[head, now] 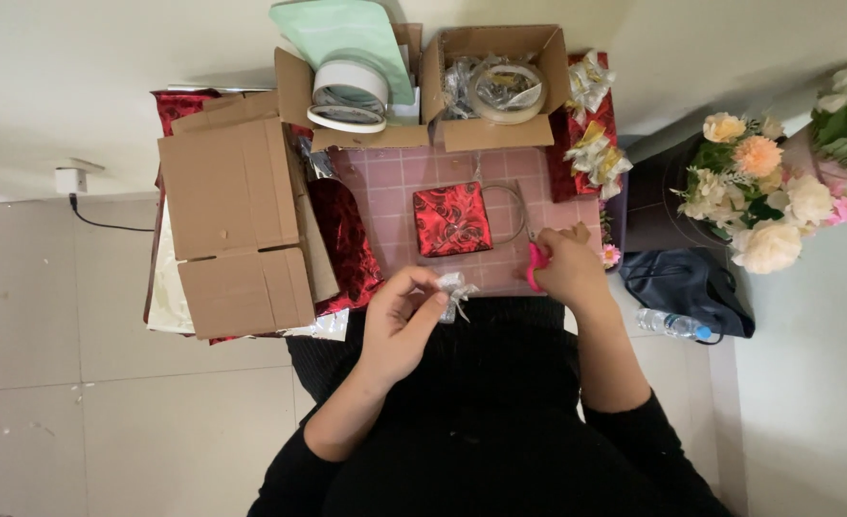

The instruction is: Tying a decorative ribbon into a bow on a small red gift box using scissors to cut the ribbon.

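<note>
My left hand [400,321] pinches a small silver ribbon bow [456,291] at the near edge of a pink gridded mat [390,187]. My right hand [567,268] grips pink-handled scissors [536,264] just right of the bow. On the mat beyond both hands lies a small square box wrapped in red patterned paper [453,218], with a thin loop of ribbon [517,206] beside it.
Flattened cardboard [237,220] over red wrapping paper [347,244] lies to the left. Two open boxes at the back hold white tape rolls [349,96] and a clear tape roll [507,91]. Gold-silver bows [596,144], flowers [758,196], a dark bag [687,282] and a water bottle [672,325] sit to the right.
</note>
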